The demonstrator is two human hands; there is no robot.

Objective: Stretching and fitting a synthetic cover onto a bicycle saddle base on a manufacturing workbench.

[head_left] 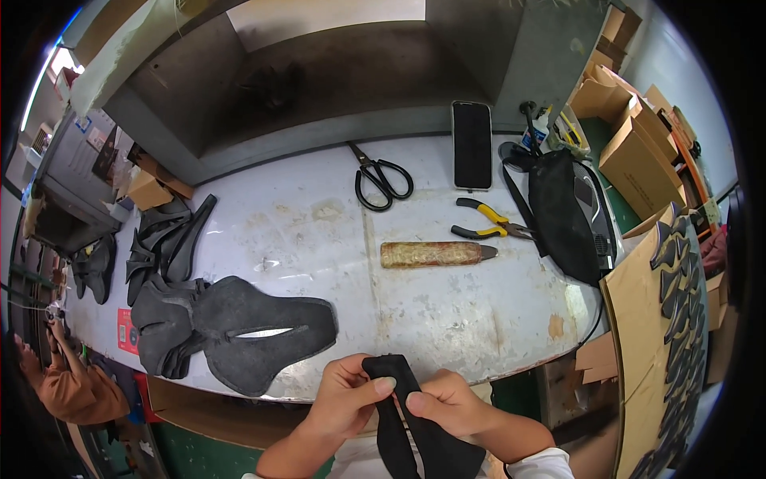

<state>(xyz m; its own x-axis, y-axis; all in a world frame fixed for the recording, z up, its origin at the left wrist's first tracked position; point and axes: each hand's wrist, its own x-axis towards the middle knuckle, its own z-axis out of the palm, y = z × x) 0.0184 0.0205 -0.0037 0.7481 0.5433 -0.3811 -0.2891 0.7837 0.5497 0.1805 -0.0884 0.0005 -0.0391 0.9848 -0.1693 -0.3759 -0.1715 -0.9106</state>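
Observation:
Both my hands grip a black shoe upper (427, 427), a soft flat piece with a long slit, at the table's front edge. My left hand (343, 399) pinches its top left corner between thumb and fingers. On the other side of the slit, my right hand (455, 403) presses its thumb onto the right strip. The piece's lower end hangs toward my lap, cut off by the frame. To the left lies a larger dark grey shoe upper (295, 319) with a slit, beside a stack of similar uppers (162, 323).
On the white table (319, 247) lie black-handled scissors (381, 180), yellow-black pliers (491, 223), a tape-wrapped knife (435, 254) and a phone (472, 145). A black cloth-covered device (562, 211) stands right. Behind is a grey metal housing (542, 64). Another person (84, 391) works far left.

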